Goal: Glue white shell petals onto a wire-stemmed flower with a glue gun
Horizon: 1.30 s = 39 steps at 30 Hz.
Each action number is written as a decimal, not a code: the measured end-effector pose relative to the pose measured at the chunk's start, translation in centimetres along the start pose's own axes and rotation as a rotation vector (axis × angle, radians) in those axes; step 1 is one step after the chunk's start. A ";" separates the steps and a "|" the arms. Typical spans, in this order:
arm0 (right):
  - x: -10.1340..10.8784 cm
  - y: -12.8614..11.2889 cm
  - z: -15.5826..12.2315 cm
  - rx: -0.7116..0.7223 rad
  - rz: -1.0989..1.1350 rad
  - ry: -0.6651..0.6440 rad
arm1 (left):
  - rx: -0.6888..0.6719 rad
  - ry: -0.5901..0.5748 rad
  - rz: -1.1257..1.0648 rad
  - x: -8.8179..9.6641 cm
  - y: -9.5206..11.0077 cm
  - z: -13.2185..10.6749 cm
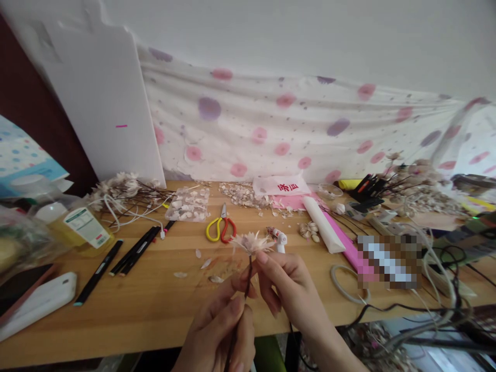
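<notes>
My left hand [220, 325] pinches the thin dark wire stem [248, 279] of a small shell flower [251, 242] and holds it upright above the wooden table [147, 305]. My right hand [289, 287] is closed beside it, with fingertips at the stem just under the pale petals. A small white glue tube [279, 238] lies on the table just behind the flower. Yellow and red scissors [220, 227] lie a little farther back to the left.
Black pens [134, 251], a yellow bottle [77, 227], a white device [39, 302], finished shell flowers [120, 186], a shell packet [188, 203] lie left. A white roll [323, 225], pink strip, loose shells [310, 230], tangled cables [437, 289] fill the right.
</notes>
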State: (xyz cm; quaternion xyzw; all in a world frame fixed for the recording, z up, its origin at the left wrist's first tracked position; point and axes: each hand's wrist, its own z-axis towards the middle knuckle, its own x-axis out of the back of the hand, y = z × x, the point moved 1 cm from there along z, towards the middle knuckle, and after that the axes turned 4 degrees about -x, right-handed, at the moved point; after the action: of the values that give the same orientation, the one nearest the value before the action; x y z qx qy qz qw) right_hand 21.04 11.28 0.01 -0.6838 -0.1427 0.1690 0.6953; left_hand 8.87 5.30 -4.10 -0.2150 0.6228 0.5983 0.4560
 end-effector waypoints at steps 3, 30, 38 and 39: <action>0.0 -0.1 0.1 0.009 -0.021 -0.005 | -0.012 -0.035 -0.024 0.2 -0.1 0.2; -1.3 0.3 -0.1 0.054 0.174 -0.079 | 0.028 0.044 -0.066 -0.2 1.0 -0.9; -1.1 0.0 -1.2 0.311 -0.134 0.220 | -0.020 0.158 -0.039 0.5 2.1 0.0; -0.9 0.0 -1.3 0.315 -0.146 0.232 | -0.043 0.198 -0.026 0.7 2.2 0.1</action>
State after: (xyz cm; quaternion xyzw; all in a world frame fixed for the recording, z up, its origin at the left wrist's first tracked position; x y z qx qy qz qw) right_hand 20.75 9.69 -0.04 -0.5695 -0.0829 0.0583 0.8157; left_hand 6.80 6.05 -3.44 -0.2907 0.6490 0.5815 0.3952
